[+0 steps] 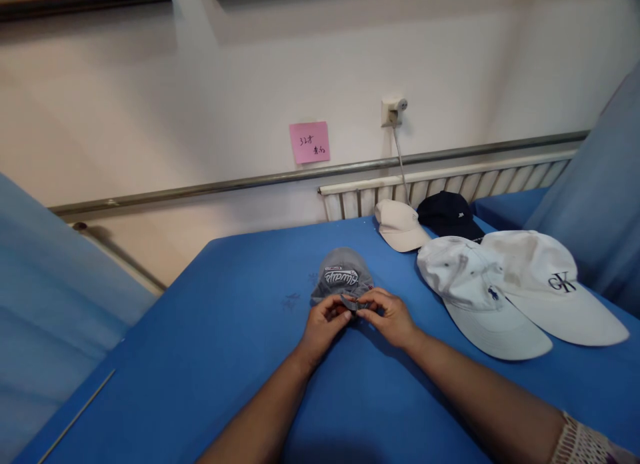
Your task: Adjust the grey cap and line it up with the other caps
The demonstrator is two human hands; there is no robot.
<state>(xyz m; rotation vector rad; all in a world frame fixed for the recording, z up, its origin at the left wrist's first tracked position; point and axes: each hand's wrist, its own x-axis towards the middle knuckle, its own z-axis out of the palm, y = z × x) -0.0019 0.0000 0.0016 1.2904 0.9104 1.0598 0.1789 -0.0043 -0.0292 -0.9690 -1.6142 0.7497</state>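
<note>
free left: table | blocked centre: grey cap | right: white caps

The cuff of the person's right sleeve is what I notice first: a cream, lacy openwork band, its narrow bars set side by side with slits between them, finished in an uneven, toothed edge. Past the cuff, further up the arm, the cloth goes a greyish pink, with a dab of purple close by, too little in sight for me to read a pattern. On the other side of the cuff, the right forearm runs bare, tapering to the right hand, also bare. Across from the cuff, the left forearm and left hand are uncovered.
</note>
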